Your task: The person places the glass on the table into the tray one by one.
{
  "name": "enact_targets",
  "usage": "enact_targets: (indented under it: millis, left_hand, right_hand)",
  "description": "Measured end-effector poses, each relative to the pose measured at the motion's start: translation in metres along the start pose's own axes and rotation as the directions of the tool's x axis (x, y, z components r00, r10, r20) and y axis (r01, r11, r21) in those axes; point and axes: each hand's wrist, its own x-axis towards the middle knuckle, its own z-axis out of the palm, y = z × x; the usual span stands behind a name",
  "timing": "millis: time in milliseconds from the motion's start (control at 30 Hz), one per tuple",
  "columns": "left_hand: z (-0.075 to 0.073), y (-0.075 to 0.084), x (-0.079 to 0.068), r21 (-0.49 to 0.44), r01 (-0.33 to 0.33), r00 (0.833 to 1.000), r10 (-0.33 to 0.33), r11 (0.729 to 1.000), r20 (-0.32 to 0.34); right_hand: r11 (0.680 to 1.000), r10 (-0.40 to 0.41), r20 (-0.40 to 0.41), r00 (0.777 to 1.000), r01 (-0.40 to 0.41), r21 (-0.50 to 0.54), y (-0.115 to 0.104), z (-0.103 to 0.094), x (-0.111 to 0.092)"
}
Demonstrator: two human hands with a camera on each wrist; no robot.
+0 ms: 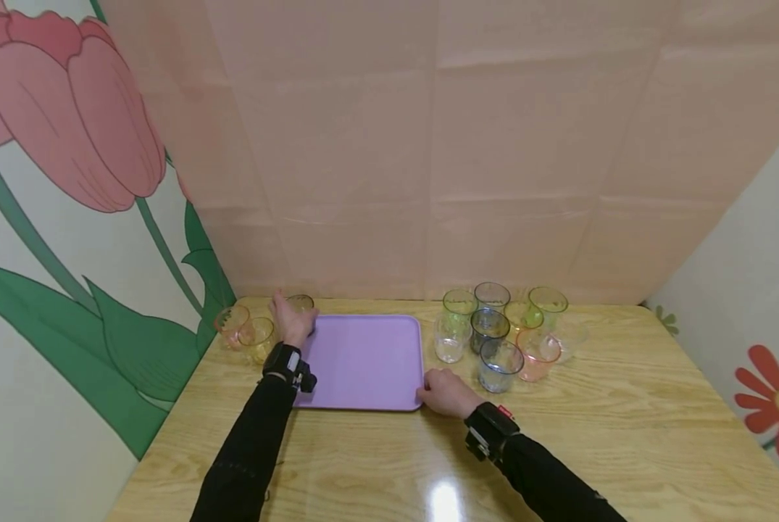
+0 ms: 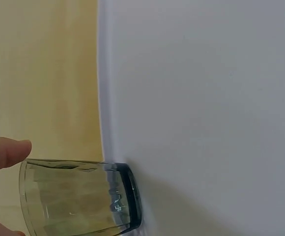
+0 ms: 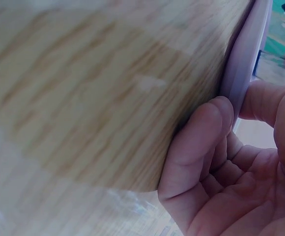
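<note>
A lilac rectangular tray [image 1: 363,362] lies on the wooden table. My left hand [image 1: 293,321] is at its far left corner, holding a smoky grey-green drinking glass [image 2: 73,196] near the rim between thumb and finger. In the left wrist view the glass's dark thick base overlaps the tray's edge, and a shadow falls on the tray surface. My right hand [image 1: 450,394] pinches the tray's near right corner. The right wrist view shows the thumb [image 3: 263,104] on the inner side of the tray rim [image 3: 238,69] and curled fingers outside it.
Left of the tray stand a pinkish-orange glass [image 1: 232,326] and an amber glass [image 1: 256,341]. Several tinted glasses cluster to the right, including a blue-rimmed glass [image 1: 500,366], a dark grey glass [image 1: 490,330] and a pink glass [image 1: 537,355]. A pinkish covering [image 1: 389,145] hangs behind the table.
</note>
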Motion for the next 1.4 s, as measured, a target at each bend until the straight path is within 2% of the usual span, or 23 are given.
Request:
enact_targets:
  millis: [433, 700, 933, 1033, 1200, 1400]
  left_hand:
    - [-0.017, 0.012, -0.013, -0.049, -0.124, 0.992, 0.125, 0.991, 0.01]
    - [-0.033, 0.014, -0.02, -0.18, -0.074, 0.993, 0.09, 0.981, 0.082]
    - [-0.046, 0.007, -0.025, -0.227, -0.124, 0.989, 0.138, 0.966, 0.05]
    - [-0.053, 0.002, -0.029, -0.257, -0.125, 0.989, 0.141, 0.958, 0.044]
    - [-0.065, -0.007, -0.033, -0.229, -0.16, 0.987, 0.162, 0.96, -0.008]
    - [-0.074, -0.016, -0.031, -0.296, -0.143, 0.99, 0.137, 0.944, -0.043]
  right_hand:
    - [1.0, -0.026, -0.024, 0.999, 0.025, -0.01, -0.001, 0.0, -0.002]
    - [1.0, -0.007, -0.013, 1.0, 0.007, -0.003, -0.001, 0.0, -0.001]
    - [1.0, 0.019, -0.001, 1.0, -0.019, 0.016, -0.001, 0.0, 0.0]
    - [0.999, 0.031, 0.012, 0.999, -0.031, 0.02, -0.001, 0.001, 0.0]
    - [0.999, 0.035, 0.011, 0.999, -0.035, 0.012, -0.002, 0.001, -0.001]
    - [1.0, 0.024, 0.005, 1.0, -0.024, -0.001, -0.002, 0.0, -0.001]
